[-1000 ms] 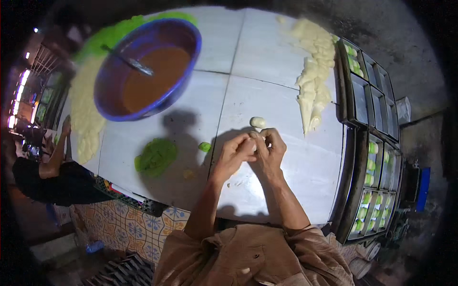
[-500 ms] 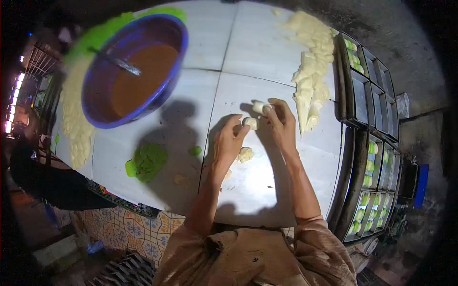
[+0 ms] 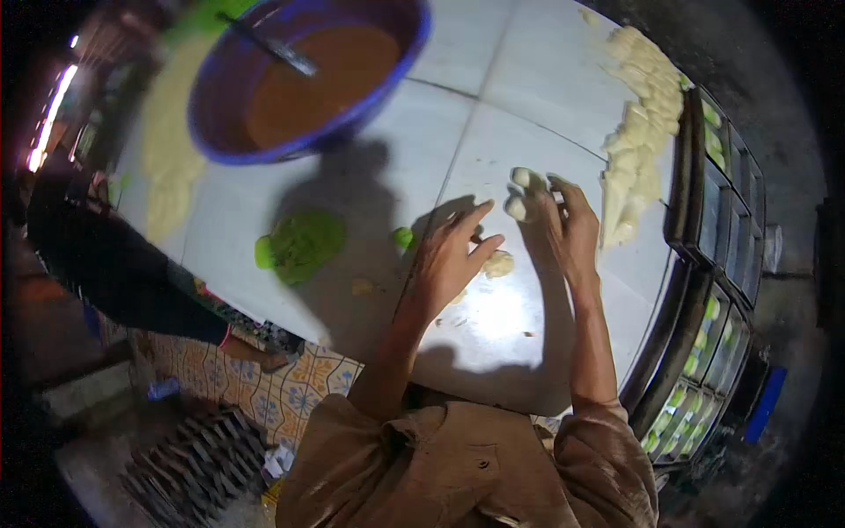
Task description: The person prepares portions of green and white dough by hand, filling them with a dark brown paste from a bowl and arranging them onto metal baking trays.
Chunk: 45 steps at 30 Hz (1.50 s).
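Two small whitish dough pieces, an upper one (image 3: 521, 177) and a lower one (image 3: 517, 209), sit close together on the white tiled table. My right hand (image 3: 570, 231) is just to their right, thumb beside them and fingers apart; whether it touches them is hard to tell. My left hand (image 3: 451, 264) is open, thumb and fingers spread, to the lower left of the pieces. Beside its thumb lies a rough cream dough lump (image 3: 499, 264). A small green dough ball (image 3: 404, 238) is left of that hand, and a larger flat green dough mass (image 3: 306, 246) is farther left.
A purple basin (image 3: 204, 141) of brown mixture with a metal utensil stands at the back left. Pale dough strips (image 3: 641, 145) spread at the far right. Dark compartmented trays (image 3: 673, 242) with green-and-white pieces line the right edge. A dark-clothed person (image 3: 114, 264) is at the left.
My hands have drawn away from the dough pieces, the left toward me and the right slightly rightward, letting go of them. The view has shifted, and the person at the left shows more.
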Available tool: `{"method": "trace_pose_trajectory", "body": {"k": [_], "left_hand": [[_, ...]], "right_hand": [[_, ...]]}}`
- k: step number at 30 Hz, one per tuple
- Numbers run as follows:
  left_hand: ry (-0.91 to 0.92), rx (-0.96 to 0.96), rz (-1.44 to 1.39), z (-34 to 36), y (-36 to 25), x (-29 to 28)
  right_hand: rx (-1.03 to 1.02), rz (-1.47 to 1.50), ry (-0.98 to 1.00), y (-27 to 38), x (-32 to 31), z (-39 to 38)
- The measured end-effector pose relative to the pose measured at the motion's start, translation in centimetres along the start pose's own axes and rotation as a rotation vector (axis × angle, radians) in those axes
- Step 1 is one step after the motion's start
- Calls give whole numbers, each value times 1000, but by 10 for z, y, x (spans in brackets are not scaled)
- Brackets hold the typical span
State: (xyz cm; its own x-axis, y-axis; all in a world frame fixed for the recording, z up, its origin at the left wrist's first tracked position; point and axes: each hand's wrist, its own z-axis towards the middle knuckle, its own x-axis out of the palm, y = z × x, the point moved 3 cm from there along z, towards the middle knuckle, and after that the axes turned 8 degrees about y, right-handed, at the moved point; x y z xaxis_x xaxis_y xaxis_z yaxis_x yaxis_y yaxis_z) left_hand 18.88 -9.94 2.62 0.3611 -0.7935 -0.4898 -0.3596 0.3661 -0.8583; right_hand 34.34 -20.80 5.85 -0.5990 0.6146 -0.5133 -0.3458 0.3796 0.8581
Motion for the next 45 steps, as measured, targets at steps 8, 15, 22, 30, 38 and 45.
{"method": "trace_pose_trajectory", "body": {"k": [8, 15, 22, 30, 38, 45], "left_hand": [[-319, -175, -159, -99, 83, -69], [-480, -129, 41, -137, 88, -103], [-642, -87, 282, -142, 101, -139], [-795, -84, 511, -136, 132, -184], [-665, -295, 321, -161, 169, -215], [-719, -131, -131, -163, 174, -223]], "right_hand": [[-332, -350, 316, -2, 39, -72], [59, -264, 166, -4, 54, -105], [-218, -342, -8, 54, 74, -85], [-476, -235, 533, 110, 205, -13], [-601, -306, 678, 151, 276, 8], [-1028, -338, 875, 181, 348, 9]]}}
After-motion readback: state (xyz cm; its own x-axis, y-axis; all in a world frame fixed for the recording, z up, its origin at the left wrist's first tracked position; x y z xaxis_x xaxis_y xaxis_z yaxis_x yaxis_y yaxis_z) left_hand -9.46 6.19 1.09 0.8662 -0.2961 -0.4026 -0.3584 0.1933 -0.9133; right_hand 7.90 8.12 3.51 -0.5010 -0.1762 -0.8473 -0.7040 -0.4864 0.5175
